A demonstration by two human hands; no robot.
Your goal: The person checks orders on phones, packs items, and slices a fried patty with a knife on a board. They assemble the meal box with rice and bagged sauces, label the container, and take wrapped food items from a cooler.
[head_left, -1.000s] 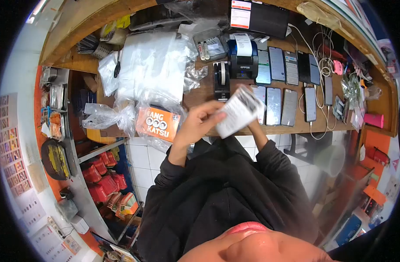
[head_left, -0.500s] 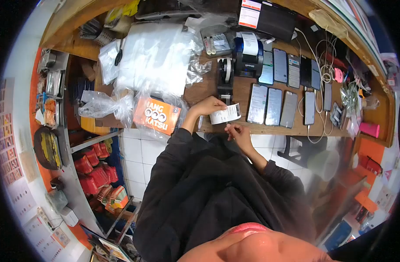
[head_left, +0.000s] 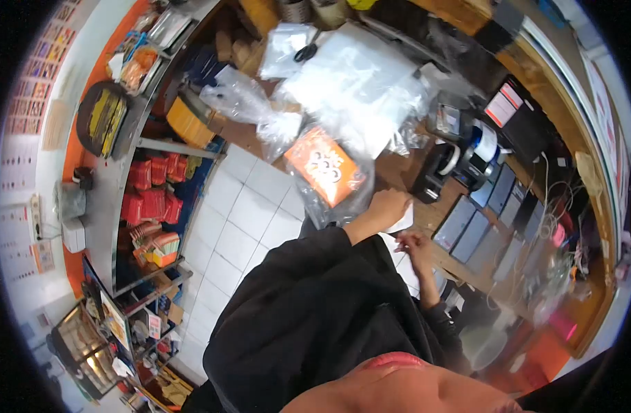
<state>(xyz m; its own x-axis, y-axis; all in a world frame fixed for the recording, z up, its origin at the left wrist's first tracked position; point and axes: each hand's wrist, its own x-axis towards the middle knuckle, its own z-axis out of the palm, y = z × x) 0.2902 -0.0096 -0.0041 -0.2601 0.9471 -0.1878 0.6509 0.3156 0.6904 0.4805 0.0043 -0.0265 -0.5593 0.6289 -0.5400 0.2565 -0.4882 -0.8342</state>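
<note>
Head view: from where I stood, the left hand (head_left: 384, 210) was clamped on a white paper slip (head_left: 404, 219), near right of the orange printed box (head_left: 322, 164). Right hand (head_left: 415, 246) was just beside the slip, apart from the left, fingers loosely curled; blurred, couldn't tell if pinching anything. Box lay inside a clear plastic bag (head_left: 320, 213). Receipt printer (head_left: 478, 164) stood right of the box, smartphones (head_left: 469, 237) lower right, plastic sheets (head_left: 350, 82) beyond it.
</note>
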